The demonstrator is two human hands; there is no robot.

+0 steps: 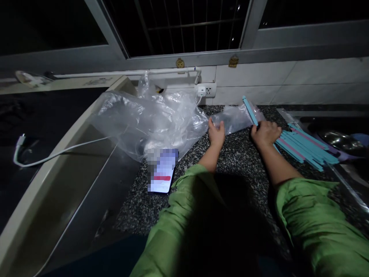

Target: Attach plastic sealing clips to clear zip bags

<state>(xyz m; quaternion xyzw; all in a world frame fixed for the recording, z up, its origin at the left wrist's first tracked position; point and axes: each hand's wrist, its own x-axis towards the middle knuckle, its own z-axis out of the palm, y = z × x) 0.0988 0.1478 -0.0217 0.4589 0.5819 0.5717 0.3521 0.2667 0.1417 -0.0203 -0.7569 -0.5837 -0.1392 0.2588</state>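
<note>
My left hand [216, 134] is at the near edge of a small clear plastic bag [235, 118], fingers curled against the film and thumb raised. To its right, my right hand [265, 134] is closed, with the lower end of a slim turquoise plastic strip [249, 110] at its thumb side. That strip tilts up and to the left over the bag's right end. Beside my right hand lies a loose pile of turquoise and pink strips [305, 148]. The fingertips of both hands are partly hidden.
A large crumpled clear plastic bag [161, 119] covers the counter's left part. In front of it lies a lit phone [163, 177]. A white cable [66, 149] runs leftwards over a raised ledge. A charger sits in the wall socket [208, 90]. At right is a sink holding a metal bowl [341, 141].
</note>
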